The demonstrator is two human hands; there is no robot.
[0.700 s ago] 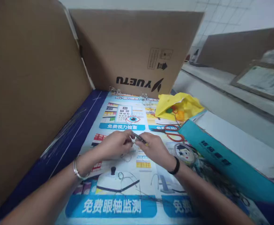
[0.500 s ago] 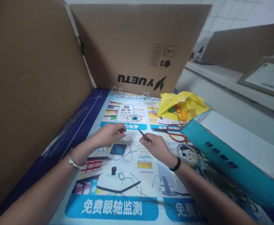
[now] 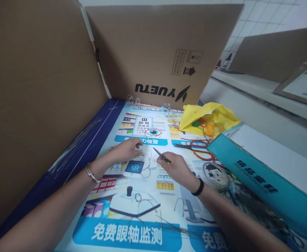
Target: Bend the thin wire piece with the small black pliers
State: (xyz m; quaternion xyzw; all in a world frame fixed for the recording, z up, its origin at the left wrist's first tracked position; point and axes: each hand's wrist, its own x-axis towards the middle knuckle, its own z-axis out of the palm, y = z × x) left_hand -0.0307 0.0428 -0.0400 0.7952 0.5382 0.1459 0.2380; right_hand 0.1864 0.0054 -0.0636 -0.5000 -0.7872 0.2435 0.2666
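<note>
My left hand [image 3: 129, 149] is over the printed sheet [image 3: 140, 231], its fingers curled with thumb and fingertips near each other; anything between them is too small to make out. My right hand [image 3: 174, 167] holds a slim dark pointed tool [image 3: 162, 156], its tip aimed up and left toward my left hand. Thin wire pieces [image 3: 149, 168] lie between and below the hands. Right of my right hand are red-handled scissors [image 3: 202, 154], with dark blades pointing left.
Cardboard panels [image 3: 153, 45] stand at the back and left. A yellow bag [image 3: 199, 117] holds coloured items. At the right, a teal box [image 3: 253, 171] borders a pile of wires [image 3: 258, 206]. Clear wire strands [image 3: 74, 143] lie on the blue strip.
The view has shifted slightly, so the surroundings appear a little further right. Both hands keep nearly the same pose, with the tool still in my right hand.
</note>
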